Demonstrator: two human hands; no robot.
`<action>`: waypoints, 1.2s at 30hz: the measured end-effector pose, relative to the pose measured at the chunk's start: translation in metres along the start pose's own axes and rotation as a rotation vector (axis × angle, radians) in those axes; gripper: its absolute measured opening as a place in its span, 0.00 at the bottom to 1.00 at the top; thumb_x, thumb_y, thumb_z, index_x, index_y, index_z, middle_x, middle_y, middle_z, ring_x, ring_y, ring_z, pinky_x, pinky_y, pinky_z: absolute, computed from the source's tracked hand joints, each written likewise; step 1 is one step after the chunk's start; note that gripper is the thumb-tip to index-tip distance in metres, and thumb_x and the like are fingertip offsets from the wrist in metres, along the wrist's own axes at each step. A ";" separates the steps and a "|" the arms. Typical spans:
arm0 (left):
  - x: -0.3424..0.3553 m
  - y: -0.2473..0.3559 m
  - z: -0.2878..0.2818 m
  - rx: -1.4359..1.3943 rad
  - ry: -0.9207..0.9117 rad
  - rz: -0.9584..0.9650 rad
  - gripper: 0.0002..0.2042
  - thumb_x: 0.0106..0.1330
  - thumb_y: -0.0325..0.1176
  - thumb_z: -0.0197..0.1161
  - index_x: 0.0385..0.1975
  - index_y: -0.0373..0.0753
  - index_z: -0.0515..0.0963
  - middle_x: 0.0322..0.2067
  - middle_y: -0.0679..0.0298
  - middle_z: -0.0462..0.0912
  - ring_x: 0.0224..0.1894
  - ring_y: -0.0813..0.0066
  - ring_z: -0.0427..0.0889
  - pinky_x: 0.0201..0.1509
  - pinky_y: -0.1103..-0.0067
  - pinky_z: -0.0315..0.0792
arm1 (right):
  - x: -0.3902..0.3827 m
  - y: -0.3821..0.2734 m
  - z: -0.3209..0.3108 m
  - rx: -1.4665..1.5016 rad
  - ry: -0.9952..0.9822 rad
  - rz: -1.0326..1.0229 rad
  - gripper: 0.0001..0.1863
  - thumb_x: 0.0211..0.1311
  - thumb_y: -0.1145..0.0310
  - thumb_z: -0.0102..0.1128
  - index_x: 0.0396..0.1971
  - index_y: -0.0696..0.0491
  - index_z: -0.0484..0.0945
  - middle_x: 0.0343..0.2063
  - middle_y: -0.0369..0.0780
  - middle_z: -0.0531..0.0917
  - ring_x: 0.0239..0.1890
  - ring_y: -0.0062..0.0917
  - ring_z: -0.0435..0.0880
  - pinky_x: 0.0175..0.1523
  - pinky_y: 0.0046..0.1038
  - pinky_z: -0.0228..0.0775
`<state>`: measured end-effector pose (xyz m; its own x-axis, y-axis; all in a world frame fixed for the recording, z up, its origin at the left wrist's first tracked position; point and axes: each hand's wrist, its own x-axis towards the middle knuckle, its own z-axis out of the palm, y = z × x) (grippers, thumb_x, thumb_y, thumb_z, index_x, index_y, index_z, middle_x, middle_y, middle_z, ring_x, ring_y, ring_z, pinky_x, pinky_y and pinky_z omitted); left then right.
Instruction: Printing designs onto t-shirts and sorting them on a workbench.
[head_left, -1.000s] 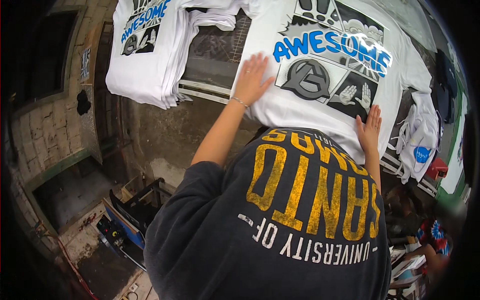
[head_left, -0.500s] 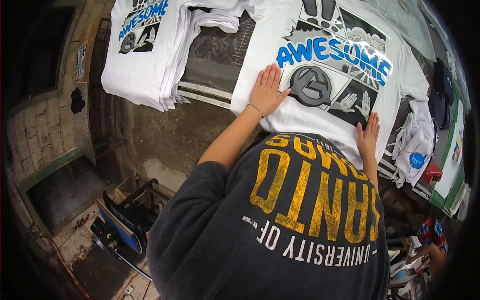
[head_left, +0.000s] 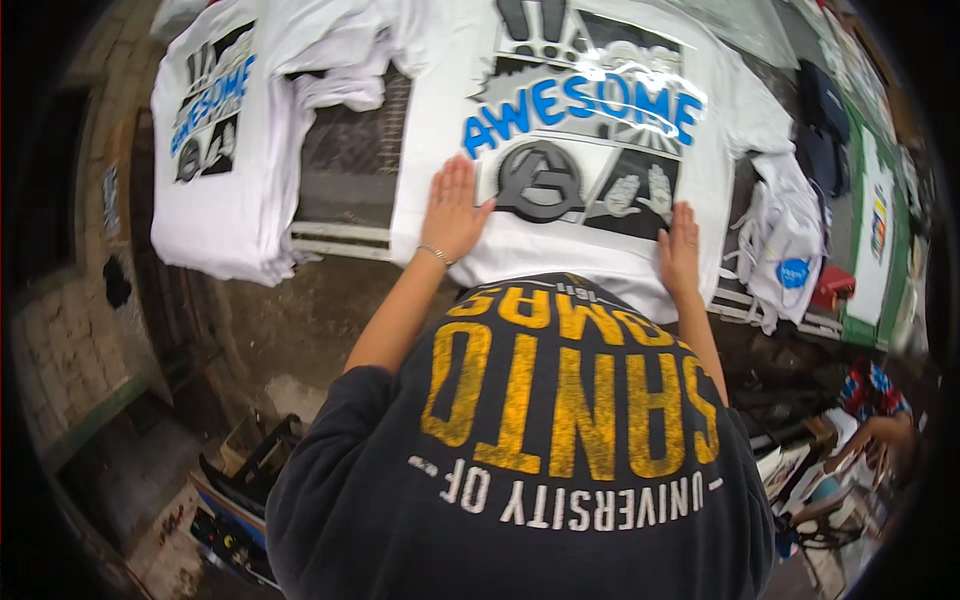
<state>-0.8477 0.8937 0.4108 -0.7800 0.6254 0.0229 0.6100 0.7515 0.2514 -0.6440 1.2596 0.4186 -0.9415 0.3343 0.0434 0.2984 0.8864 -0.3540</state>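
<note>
A white T-shirt (head_left: pixel 432 130) with a comic-style print in blue, grey and black lies spread on the table before me, its lower part reaching over the near edge by my body. On its left side, beside the print, my left hand (head_left: pixel 455 208) rests flat, fingers together and stretched out, thumb apart. My right hand (head_left: pixel 681 245) lies on the shirt by the print's lower right corner, fingers stretched out. Neither hand grips anything. A glossy shine shows across the blue lettering.
At the left stands a stack of white printed T-shirts (head_left: pixel 228 215). White drawstring bags (head_left: pixel 785 235) hang at the table's right edge, near a small red object (head_left: pixel 833 287). Dark folded cloth (head_left: pixel 822 125) lies farther right. Another person (head_left: pixel 885 430) is at the lower right.
The view has swung, so everything sits farther left in the picture. Both hands stay flat in about the same places on the T-shirt.
</note>
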 end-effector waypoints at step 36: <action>-0.001 -0.021 0.003 0.022 0.018 0.015 0.37 0.70 0.51 0.45 0.69 0.32 0.44 0.70 0.48 0.45 0.73 0.56 0.41 0.74 0.65 0.36 | 0.001 -0.025 0.000 -0.059 0.021 0.011 0.31 0.69 0.63 0.43 0.69 0.56 0.50 0.70 0.45 0.53 0.73 0.34 0.47 0.73 0.38 0.37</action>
<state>-0.8590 0.8777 0.4026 -0.7732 0.6327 0.0436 0.6240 0.7468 0.2298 -0.6528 1.2376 0.4280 -0.9346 0.3506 0.0595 0.3185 0.8996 -0.2988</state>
